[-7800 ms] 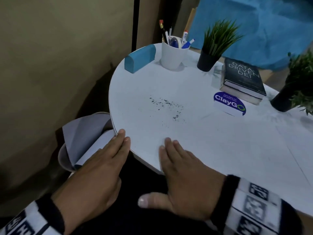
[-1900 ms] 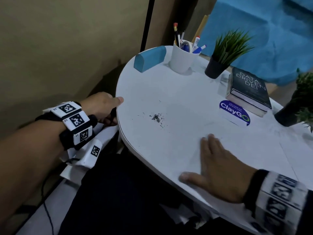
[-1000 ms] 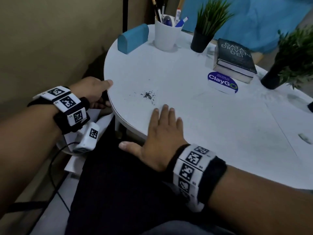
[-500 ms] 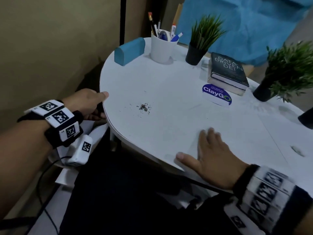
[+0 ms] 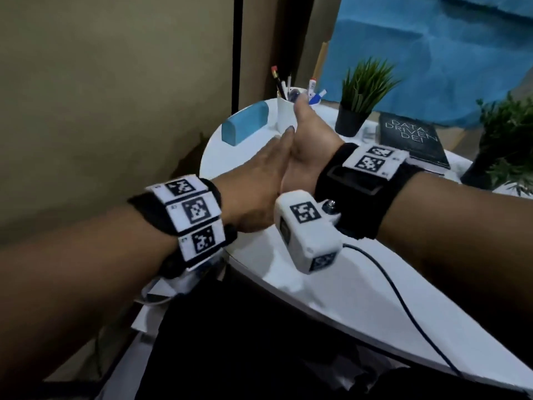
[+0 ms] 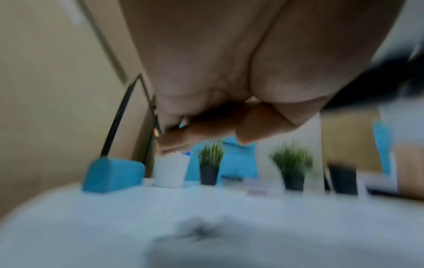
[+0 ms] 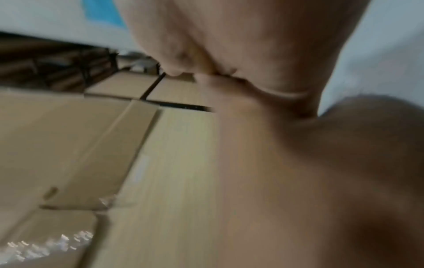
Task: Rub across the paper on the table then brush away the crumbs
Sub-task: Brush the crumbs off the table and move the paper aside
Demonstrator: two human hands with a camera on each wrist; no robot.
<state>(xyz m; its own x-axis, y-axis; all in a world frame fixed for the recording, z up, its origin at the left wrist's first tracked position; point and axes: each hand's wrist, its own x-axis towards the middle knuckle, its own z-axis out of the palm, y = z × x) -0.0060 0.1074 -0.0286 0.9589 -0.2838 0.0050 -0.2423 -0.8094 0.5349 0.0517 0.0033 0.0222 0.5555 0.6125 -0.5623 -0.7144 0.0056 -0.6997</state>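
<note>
Both hands are lifted above the white table top [image 5: 331, 287], palm against palm. My left hand [image 5: 259, 168] lies flat with straight fingers [image 5: 284, 140] against the palm of my right hand [image 5: 310, 140], whose thumb [image 5: 300, 106] points up. The right hand's fingers are hidden behind the left hand. Neither hand holds anything. The dark crumbs [image 6: 199, 230] show only in the left wrist view, as a blurred patch on the table below the hands. In the head view the hands cover them.
At the back of the table stand a blue block [image 5: 245, 122], a white cup of pens [image 5: 285, 114], a small potted plant [image 5: 357, 105], a dark book [image 5: 412, 142] and a second plant [image 5: 504, 145]. White paper sheets [image 5: 155, 307] lie below the left table edge.
The right hand has left the table and the left hand has left the table edge. They now meet palm to palm in the air above the crumbs.
</note>
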